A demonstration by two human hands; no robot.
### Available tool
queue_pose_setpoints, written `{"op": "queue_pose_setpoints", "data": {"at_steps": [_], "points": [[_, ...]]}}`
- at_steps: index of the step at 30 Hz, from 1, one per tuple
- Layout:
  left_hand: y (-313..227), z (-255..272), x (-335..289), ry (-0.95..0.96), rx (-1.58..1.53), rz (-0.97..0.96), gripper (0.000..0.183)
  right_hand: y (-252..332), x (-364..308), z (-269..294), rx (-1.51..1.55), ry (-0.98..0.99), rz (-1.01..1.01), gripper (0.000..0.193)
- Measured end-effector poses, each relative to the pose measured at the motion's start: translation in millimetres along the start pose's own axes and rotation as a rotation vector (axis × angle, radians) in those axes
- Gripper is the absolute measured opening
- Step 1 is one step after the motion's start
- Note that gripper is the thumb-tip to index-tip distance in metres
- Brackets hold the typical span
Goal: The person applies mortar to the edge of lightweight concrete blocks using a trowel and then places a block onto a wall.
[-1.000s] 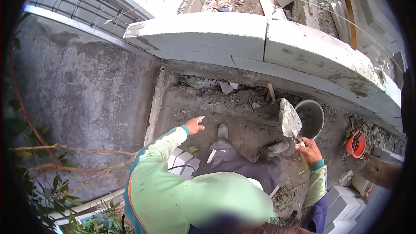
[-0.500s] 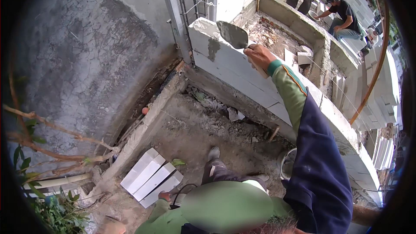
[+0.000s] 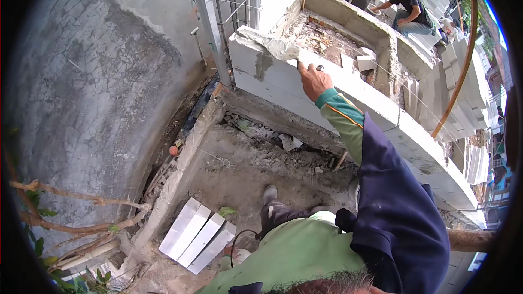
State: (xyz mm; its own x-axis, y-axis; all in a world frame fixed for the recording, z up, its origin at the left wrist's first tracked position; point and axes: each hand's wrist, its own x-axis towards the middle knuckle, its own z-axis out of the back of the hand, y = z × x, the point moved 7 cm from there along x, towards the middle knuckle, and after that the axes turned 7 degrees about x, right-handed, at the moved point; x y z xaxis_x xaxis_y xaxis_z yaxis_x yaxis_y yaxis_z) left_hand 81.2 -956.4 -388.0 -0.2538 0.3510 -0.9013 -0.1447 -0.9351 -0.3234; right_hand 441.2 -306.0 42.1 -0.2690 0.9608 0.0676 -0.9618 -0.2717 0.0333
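At the left end of a pale block wall (image 3: 297,90), a person's right hand (image 3: 316,81) is wrapped around a trowel (image 3: 284,50), its blade laid low over mortar (image 3: 251,37) on the wall's top, apparently so it can bear on the mix; from where I stand, the left hand (image 3: 227,251), near white blocks (image 3: 202,239) on the ground, is too hidden to tell whether it holds anything

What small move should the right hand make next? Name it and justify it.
Probably draw the trowel rightward to spread the mortar: the right hand grips it at the block wall's top, mortar lies unevenly near the left end, and the top farther right looks largely bare.
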Motion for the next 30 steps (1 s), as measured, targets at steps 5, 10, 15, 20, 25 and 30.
{"op": "queue_pose_setpoints", "data": {"at_steps": [5, 10, 15, 20, 25, 30], "points": [[-56, 3, 6, 0.031, 0.191, -0.263, 0.022, -58, -70, -29, -0.083, -0.101, -0.041, 0.049], [-15, 10, 73, 0.004, 0.219, -0.176, 0.020, -73, -121, -18, 0.044, -0.099, -0.177, 0.051], [-53, 42, 77, 0.065, -0.086, -0.195, 0.054, -25, -85, -34, 0.439, -0.184, -0.356, 0.058], [-114, 60, 29, 0.004, -0.349, 0.009, 0.066, 0, -73, -95, 0.431, -0.133, -0.389, 0.063], [-32, 56, 19, 0.006, -0.327, 0.163, 0.055, -28, -170, -89, 0.409, -0.093, -0.300, 0.063], [-49, 47, 9, 0.095, -0.188, 0.128, 0.044, -28, -163, -73, 1.559, -0.180, -0.518, 0.050]]}}
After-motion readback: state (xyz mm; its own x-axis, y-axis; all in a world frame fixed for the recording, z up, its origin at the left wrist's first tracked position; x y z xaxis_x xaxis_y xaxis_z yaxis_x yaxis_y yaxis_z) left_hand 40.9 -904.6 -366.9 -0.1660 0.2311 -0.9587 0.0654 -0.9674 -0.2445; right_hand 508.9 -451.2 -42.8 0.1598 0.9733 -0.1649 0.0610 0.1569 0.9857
